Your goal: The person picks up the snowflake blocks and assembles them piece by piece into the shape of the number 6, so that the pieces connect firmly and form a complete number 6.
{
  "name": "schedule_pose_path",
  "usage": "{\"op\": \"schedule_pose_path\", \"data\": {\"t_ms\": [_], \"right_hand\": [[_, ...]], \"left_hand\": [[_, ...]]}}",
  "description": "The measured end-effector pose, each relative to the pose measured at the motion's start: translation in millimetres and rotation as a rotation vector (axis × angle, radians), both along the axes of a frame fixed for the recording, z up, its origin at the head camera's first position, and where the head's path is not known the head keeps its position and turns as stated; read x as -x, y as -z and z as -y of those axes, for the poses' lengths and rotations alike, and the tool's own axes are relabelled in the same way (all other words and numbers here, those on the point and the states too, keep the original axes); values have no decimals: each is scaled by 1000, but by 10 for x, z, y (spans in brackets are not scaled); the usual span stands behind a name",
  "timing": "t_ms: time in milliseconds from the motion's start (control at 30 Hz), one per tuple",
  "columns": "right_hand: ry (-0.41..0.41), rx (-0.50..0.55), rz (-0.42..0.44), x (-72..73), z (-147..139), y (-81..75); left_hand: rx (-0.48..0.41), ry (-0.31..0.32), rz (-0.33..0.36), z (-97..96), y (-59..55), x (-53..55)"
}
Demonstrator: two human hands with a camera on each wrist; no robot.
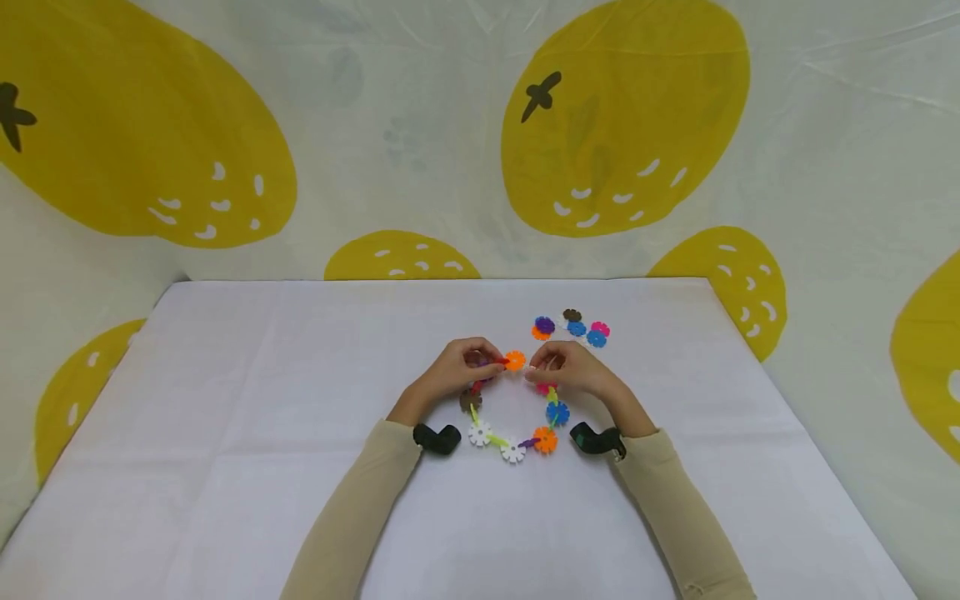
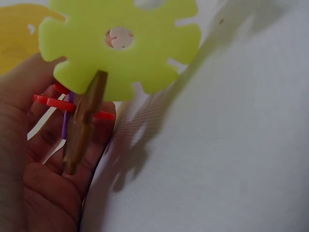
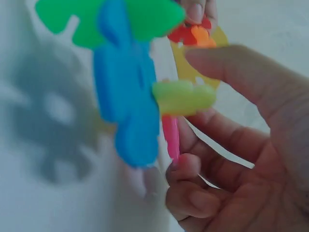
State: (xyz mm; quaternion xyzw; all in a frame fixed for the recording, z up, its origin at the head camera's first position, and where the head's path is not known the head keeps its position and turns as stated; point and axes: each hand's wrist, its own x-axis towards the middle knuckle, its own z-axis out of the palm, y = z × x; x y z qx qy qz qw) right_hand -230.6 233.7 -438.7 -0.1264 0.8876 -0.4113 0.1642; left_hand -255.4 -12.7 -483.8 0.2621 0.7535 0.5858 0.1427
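A chain of notched plastic discs curves in a near-closed ring between the hands, its pieces white, brown, yellow-green, purple, orange, blue and pink. My left hand pinches a red disc at one end, with an orange disc slotted onto it. In the left wrist view a yellow-green disc and a brown disc hang before the palm. My right hand grips the other end, a white piece at its fingertips. Close to its curled fingers are a pink disc, a yellow-green disc and a blue disc.
Loose discs lie behind the right hand: a purple disc overlapping an orange one, a brown disc, a pink disc and blue discs. A white cloth covers the table, and a patterned curtain stands behind it.
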Motion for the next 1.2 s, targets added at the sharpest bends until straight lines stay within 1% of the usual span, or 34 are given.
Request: {"op": "schedule_pose_path", "data": {"t_ms": [100,233,433,500,633,833,1200], "right_hand": [[-50,-12,11,11,-33,12],[-91,0,-14,23,-66,36],[-98,40,-82,26,-95,55],[-93,63,-96,22,-95,42],[-110,104,-118,35,-106,35],[-117,134,-115,47,-114,5],[-145,164,-106,45,-123,10]], "left_hand": [[12,-6,4,4,1,-4],[17,-3,13,8,2,-8],[12,-6,-5,6,5,-3],[8,-5,-15,6,-2,-3],[5,3,-25,7,-13,1],[21,5,-42,8,-19,12],[54,23,-14,11,-26,8]]}}
